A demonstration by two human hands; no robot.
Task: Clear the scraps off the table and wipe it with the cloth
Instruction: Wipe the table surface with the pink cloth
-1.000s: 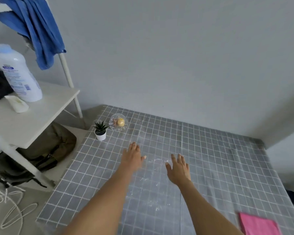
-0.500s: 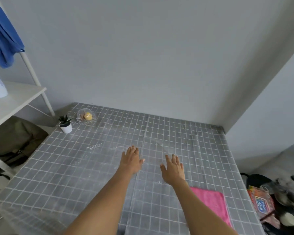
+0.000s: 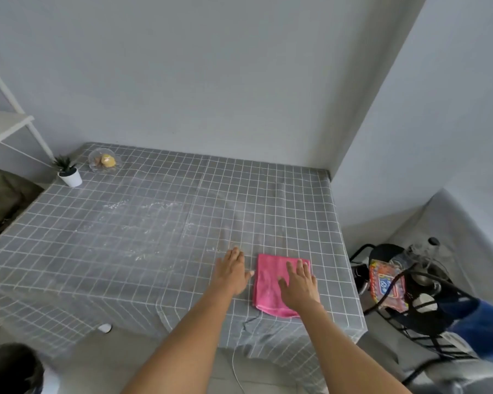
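While both hands reach over the near edge of the table (image 3: 97,251), one pink cloth (image 3: 268,282) lies folded there. Right hand (image 3: 298,284) rests on the cloth with fingers straight, gripping nothing; left hand (image 3: 231,273), fingers also flat, sits just beside its left edge. White scraps (image 3: 143,207) dust the middle. Farther back, one pot plant (image 3: 68,171) stands beside one glass dish (image 3: 105,161) holding something yellow.

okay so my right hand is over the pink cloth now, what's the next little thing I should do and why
Probably close the right hand on the pink cloth and slide it left toward the white crumbs. The fingers lie straight over the folded cloth, not gripping it, and the powdery scraps are scattered across the middle of the table, left of and beyond the left hand.
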